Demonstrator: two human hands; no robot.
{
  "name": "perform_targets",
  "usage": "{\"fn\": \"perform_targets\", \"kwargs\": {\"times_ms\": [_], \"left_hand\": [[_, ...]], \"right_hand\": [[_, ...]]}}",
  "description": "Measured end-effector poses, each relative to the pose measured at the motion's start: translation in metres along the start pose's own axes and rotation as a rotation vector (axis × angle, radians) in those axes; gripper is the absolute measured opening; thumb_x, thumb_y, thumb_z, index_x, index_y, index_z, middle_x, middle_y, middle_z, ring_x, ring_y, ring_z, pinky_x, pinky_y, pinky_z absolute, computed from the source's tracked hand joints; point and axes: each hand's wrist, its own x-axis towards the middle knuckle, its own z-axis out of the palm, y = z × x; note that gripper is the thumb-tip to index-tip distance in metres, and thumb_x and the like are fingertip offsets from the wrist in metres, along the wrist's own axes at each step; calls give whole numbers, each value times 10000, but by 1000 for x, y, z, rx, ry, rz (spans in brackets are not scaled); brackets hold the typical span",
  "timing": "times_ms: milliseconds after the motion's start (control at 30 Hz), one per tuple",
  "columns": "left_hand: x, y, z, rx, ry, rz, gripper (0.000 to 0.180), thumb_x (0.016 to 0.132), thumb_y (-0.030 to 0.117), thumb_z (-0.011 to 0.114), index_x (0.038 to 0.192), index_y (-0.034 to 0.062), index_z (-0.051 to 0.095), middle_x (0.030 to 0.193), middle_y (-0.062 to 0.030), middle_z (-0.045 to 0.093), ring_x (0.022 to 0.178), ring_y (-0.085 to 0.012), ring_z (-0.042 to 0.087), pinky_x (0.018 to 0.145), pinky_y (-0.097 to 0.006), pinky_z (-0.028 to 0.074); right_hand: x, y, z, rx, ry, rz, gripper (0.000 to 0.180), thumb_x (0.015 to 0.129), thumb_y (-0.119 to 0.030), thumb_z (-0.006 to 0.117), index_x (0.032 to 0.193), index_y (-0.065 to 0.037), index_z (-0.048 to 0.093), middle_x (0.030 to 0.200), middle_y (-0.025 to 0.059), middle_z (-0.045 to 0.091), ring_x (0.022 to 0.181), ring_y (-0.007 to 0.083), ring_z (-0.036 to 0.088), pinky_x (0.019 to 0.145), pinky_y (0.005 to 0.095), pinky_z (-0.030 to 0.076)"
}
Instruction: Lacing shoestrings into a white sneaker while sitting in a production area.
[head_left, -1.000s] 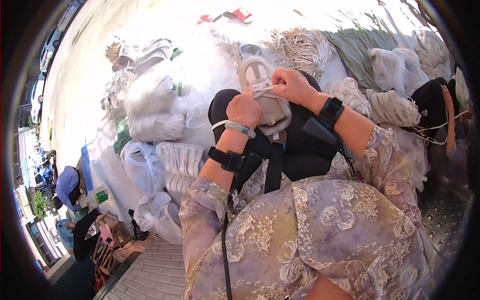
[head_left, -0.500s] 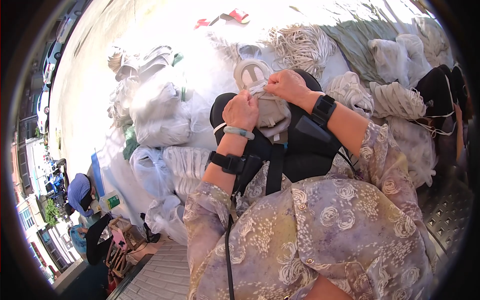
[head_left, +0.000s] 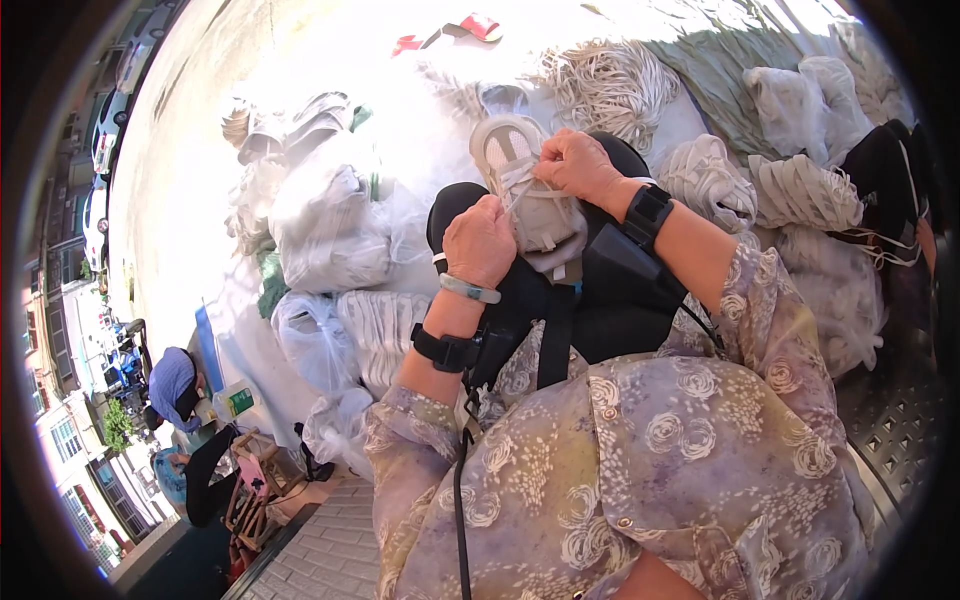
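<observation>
A pale beige-and-white shoe (head_left: 547, 222) rests on my lap between my black-covered knees, its toe pointing away from me. A white shoelace (head_left: 517, 184) runs across its upper near the tongue. At the shoe's left side, my left hand (head_left: 480, 240) is closed with its fingertips pinched on the lace; the fingers are partly hidden behind the back of the hand. My right hand (head_left: 580, 167) pinches the lace on the right side, thumb and forefinger together. Both wrists wear black strapped devices, and a pale bangle circles the left wrist.
A heap of loose white laces (head_left: 612, 92) lies beyond my knees. Stacked pale shoes (head_left: 705, 180) sit to the right, beside another person's dark-clothed knees (head_left: 880, 180). Plastic-wrapped bundles (head_left: 330, 225) fill the left. Red slippers (head_left: 480, 27) lie far ahead; people sit at the far left.
My hands have moved slightly apart, the left one toward me and to the left. The lace between them now lies more open across the shoe.
</observation>
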Motion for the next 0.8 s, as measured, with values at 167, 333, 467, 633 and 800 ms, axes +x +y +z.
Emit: {"fn": "perform_targets", "kwargs": {"times_ms": [167,333,467,633,800], "left_hand": [[-30,-16,-21,-70,-37,12,110,795,111,533,718,43,495,666,-150,554,651,-367,555,570,-435,424],[-54,-31,-38,-151,-24,1,122,787,66,554,692,37,483,605,-142,519,583,-332,537,530,-387,404],[-69,-23,-53,-302,-93,-67,143,790,51,560,676,29,477,566,-127,495,524,-294,512,507,-344,395],[-83,-8,-68,-397,-199,4,106,792,47,566,713,26,499,588,-114,485,530,-284,503,507,-324,398],[-91,-1,-86,-190,-135,238,79,771,36,574,742,24,501,646,-121,495,591,-312,519,524,-364,403]], "right_hand": [[3,3,-4,52,-134,105,230,678,-274,646,702,-45,655,750,137,638,758,274,613,703,357,464],[4,-5,-8,24,-171,193,238,660,-282,645,713,-51,657,734,133,640,750,265,615,702,354,464],[1,-7,-9,20,-170,211,210,651,-265,639,699,-61,640,713,114,634,730,248,608,687,343,457],[1,-10,-9,44,-177,210,187,654,-253,643,715,-79,611,699,85,619,736,228,598,681,331,445],[4,-5,-5,54,-181,212,186,659,-253,647,743,-91,610,729,73,620,763,220,595,692,333,441]]}}
